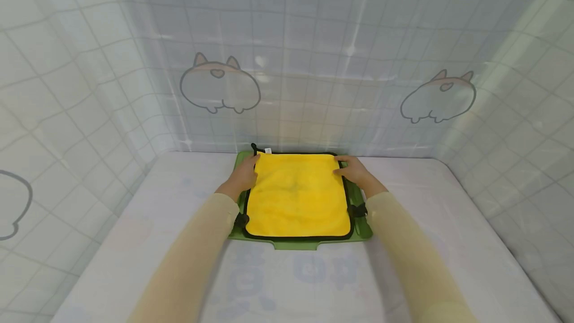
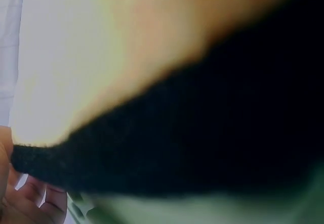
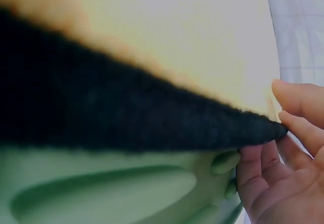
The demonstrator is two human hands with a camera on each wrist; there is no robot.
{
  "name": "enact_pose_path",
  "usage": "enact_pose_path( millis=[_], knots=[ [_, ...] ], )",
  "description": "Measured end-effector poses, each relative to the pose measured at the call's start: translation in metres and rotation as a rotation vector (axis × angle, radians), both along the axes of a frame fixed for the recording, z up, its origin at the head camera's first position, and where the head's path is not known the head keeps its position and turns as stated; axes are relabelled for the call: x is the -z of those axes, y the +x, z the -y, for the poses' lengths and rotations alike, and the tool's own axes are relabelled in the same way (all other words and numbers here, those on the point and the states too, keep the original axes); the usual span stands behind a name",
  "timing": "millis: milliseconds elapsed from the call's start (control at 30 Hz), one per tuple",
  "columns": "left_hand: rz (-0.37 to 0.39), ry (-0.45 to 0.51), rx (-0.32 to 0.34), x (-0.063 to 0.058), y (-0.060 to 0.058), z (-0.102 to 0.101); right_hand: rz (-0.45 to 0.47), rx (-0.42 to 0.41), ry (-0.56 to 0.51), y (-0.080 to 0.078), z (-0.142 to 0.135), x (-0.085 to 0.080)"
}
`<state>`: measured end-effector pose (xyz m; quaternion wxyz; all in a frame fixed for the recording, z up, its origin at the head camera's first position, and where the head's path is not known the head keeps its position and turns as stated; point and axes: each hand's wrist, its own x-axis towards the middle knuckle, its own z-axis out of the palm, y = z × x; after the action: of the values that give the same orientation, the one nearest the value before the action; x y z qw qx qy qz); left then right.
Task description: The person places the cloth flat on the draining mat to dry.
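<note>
A square yellow towel [image 1: 296,196] with black edging lies spread over a green tray [image 1: 295,245]. A small white tag and a black loop show at its far left corner. My left hand [image 1: 242,176] holds the towel's left edge near that corner; in the left wrist view, fingers [image 2: 33,201] curl beneath the black edging. At the far right corner my right hand [image 1: 354,171] grips the opposite edge. In the right wrist view, its thumb [image 3: 298,100] lies above the towel and the other fingers are under the edging, beside the tray.
Both stand on a white covered table [image 1: 179,213] with faint coloured prints. Behind it rises a gridded curtain [image 1: 305,113] with animal drawings, and similar gridded sheets [image 1: 71,113] enclose the sides. A dark band [image 1: 358,210] is around each wrist.
</note>
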<state>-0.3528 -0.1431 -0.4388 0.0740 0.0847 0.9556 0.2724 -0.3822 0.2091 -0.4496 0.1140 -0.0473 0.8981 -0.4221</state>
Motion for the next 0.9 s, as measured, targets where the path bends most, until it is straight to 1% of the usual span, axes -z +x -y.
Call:
enact_pose_path(
  millis=[200, 333, 500, 733, 900],
  knots=[
    [-0.008, -0.044, 0.013, 0.0021, -0.0007, 0.0013, 0.015, -0.001, 0.017, -0.0020, 0.0031, 0.0005],
    [-0.016, -0.041, 0.025, 0.0021, -0.0015, 0.0009, 0.028, 0.000, 0.018, -0.0022, 0.0030, 0.0011],
    [-0.013, -0.036, 0.013, 0.0018, -0.0037, -0.0004, 0.037, -0.011, 0.016, -0.0013, 0.0019, 0.0008],
    [-0.009, -0.085, 0.009, 0.0042, -0.0069, -0.0009, 0.034, -0.029, 0.025, 0.0003, 0.0031, -0.0004],
    [0.001, -0.104, 0.001, 0.0053, -0.0059, -0.0015, 0.024, -0.033, 0.047, 0.0004, 0.0053, -0.0011]
  ],
)
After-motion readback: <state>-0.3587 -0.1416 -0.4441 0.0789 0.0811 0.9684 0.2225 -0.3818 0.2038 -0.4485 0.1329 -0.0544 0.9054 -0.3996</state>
